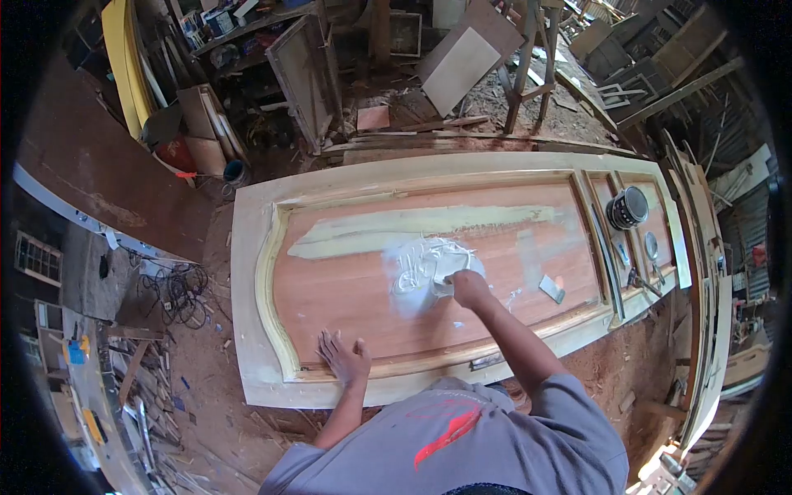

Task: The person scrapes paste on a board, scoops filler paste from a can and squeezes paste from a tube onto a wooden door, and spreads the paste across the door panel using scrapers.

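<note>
A pool of white paste lay thick and ridged near the middle of the door's reddish panel, just beyond the person's right hand. That hand's fingers were curled closed around what looked like a small pale spreader, its working end at the near edge of the paste; the exact grip was hidden by the back of the hand. The left hand held nothing that could be seen: its fingers were splayed wide on the near side of the panel, beside the raised moulding. Good spreading here, by my judgement, called for a low blade angle, even pressure and long strokes along the panel, drawing the thick ridges out thin before they stiffened. The paste seemed best kept off the moulding, where it would likely have clogged the profile, and the left palm away from the wet patch. The tin stood well apart at the right end, so it left the middle free for full strokes.
</note>
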Demonstrator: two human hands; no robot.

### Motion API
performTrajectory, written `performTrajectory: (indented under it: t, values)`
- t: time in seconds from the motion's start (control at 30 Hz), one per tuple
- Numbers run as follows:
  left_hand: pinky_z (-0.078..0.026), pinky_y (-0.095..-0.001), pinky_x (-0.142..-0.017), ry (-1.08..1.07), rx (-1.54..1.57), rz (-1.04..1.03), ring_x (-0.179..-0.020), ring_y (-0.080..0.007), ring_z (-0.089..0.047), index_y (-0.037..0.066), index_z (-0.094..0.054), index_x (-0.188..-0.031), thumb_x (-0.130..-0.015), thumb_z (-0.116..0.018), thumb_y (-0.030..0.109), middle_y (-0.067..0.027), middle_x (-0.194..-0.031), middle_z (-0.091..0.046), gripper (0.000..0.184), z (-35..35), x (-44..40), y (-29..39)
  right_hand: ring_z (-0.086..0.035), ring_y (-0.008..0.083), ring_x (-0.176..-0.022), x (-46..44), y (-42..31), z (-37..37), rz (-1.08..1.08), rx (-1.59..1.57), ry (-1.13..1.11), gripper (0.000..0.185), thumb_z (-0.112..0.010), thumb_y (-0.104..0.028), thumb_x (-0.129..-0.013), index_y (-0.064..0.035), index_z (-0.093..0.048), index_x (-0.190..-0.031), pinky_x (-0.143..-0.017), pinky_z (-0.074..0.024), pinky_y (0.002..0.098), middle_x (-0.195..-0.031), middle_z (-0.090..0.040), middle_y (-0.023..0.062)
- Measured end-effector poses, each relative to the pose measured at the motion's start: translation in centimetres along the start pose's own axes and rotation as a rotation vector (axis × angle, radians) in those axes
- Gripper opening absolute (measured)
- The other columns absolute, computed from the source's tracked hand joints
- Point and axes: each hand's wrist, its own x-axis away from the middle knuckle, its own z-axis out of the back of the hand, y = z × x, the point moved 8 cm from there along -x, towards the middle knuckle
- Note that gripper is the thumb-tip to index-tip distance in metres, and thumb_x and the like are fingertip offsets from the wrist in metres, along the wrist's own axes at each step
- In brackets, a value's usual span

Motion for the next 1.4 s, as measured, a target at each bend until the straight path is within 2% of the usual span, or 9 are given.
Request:
performTrajectory:
  t: [0.13,0.27,0.4,0.53,0.77,0.9,1.1,1.2,1.4]
  values:
    - [-0.015,-0.0673,-0.125,0.008,0.005,-0.015,-0.151,-0.0468,-0.030,-0.002,-0.052,-0.137,-0.083,-0.073,0.033,-0.0290,-0.156,-0.040,0.067,0.2,0.2,0.0,-0.070,0.0387,-0.104,-0.8,1.6,3.3,-0.062,-0.045,0.365,0.028,-0.055,-0.009,-0.092,-0.0053,-0.075,-0.112,-0.091,-0.0556,0.0488,-0.105,-0.074,0.0201]
    - [-0.015,-0.0675,-0.125,-0.002,0.013,-0.004,-0.151,-0.0469,-0.030,-0.002,-0.052,-0.137,-0.084,-0.072,0.033,-0.0289,-0.157,-0.040,0.066,0.5,-0.1,0.3,-0.069,0.0380,-0.102,0.9,1.2,-3.3,0.009,0.037,0.367,0.019,-0.054,-0.008,-0.091,-0.0050,-0.071,-0.098,-0.089,-0.0555,0.0490,-0.101,-0.074,0.0179]
    - [-0.015,-0.0670,-0.125,0.014,0.000,-0.024,-0.151,-0.0468,-0.030,-0.002,-0.052,-0.137,-0.084,-0.072,0.033,-0.0288,-0.157,-0.040,0.066,0.0,0.2,-0.1,-0.069,0.0387,-0.103,-0.4,1.8,-2.1,-0.085,-0.071,0.089,0.029,-0.058,-0.007,-0.086,-0.0110,-0.075,-0.110,-0.091,-0.0555,0.0497,-0.104,-0.074,0.0193]
    - [-0.015,-0.0665,-0.125,0.017,-0.005,-0.021,-0.151,-0.0468,-0.030,-0.003,-0.052,-0.136,-0.084,-0.072,0.032,-0.0289,-0.156,-0.040,0.066,0.2,0.3,0.2,-0.072,0.0411,-0.091,-1.6,2.6,3.7,-0.096,-0.005,0.583,0.019,-0.057,-0.007,-0.091,-0.0041,-0.074,-0.099,-0.087,-0.0574,0.0504,-0.096,-0.074,0.0211]
    - [-0.015,-0.0659,-0.126,-0.006,0.004,-0.010,-0.151,-0.0470,-0.030,-0.002,-0.050,-0.138,-0.083,-0.073,0.031,-0.0299,-0.156,-0.040,0.068,0.5,0.0,0.5,-0.073,0.0407,-0.090,-2.1,-0.5,0.6,0.061,-0.004,0.120,0.025,-0.059,-0.011,-0.089,-0.0050,-0.071,-0.110,-0.082,-0.0582,0.0522,-0.094,-0.074,0.0240]
    - [-0.016,-0.0648,-0.126,-0.026,-0.027,-0.014,-0.151,-0.0468,-0.030,-0.002,-0.049,-0.140,-0.082,-0.074,0.031,-0.0304,-0.156,-0.040,0.071,0.4,0.5,1.0,-0.073,0.0408,-0.090,-6.7,3.7,2.0,-0.088,-0.018,0.353,0.028,-0.058,-0.009,-0.088,-0.0058,-0.071,-0.112,-0.083,-0.0577,0.0533,-0.094,-0.074,0.0238]
    - [-0.017,-0.0631,-0.127,-0.026,-0.079,-0.004,-0.151,-0.0467,-0.030,-0.003,-0.050,-0.140,-0.083,-0.074,0.032,-0.0307,-0.157,-0.040,0.072,1.0,0.8,2.2,-0.072,0.0388,-0.099,-2.6,-4.1,-2.0,0.307,0.120,-0.044,0.035,-0.056,-0.006,-0.087,-0.0068,-0.074,-0.118,-0.087,-0.0574,0.0495,-0.100,-0.075,0.0220]
    - [-0.017,-0.0620,-0.127,-0.010,-0.054,0.002,-0.151,-0.0463,-0.031,-0.004,-0.050,-0.140,-0.084,-0.073,0.033,-0.0308,-0.157,-0.039,0.071,1.0,0.3,1.9,-0.071,0.0377,-0.105,-6.6,-1.8,1.0,0.156,0.041,0.060,0.037,-0.055,-0.008,-0.089,-0.0086,-0.075,-0.119,-0.089,-0.0577,0.0481,-0.107,-0.074,0.0208]
    - [-0.019,-0.0599,-0.127,0.018,-0.028,0.016,-0.151,-0.0471,-0.031,-0.002,-0.051,-0.140,-0.086,-0.072,0.034,-0.0300,-0.158,-0.040,0.069,0.7,0.3,1.0,-0.070,0.0341,-0.110,-2.2,-4.5,-3.6,0.365,0.149,0.119,0.040,-0.062,-0.007,-0.086,-0.0112,-0.074,-0.124,-0.093,-0.0577,0.0477,-0.118,-0.074,0.0190]
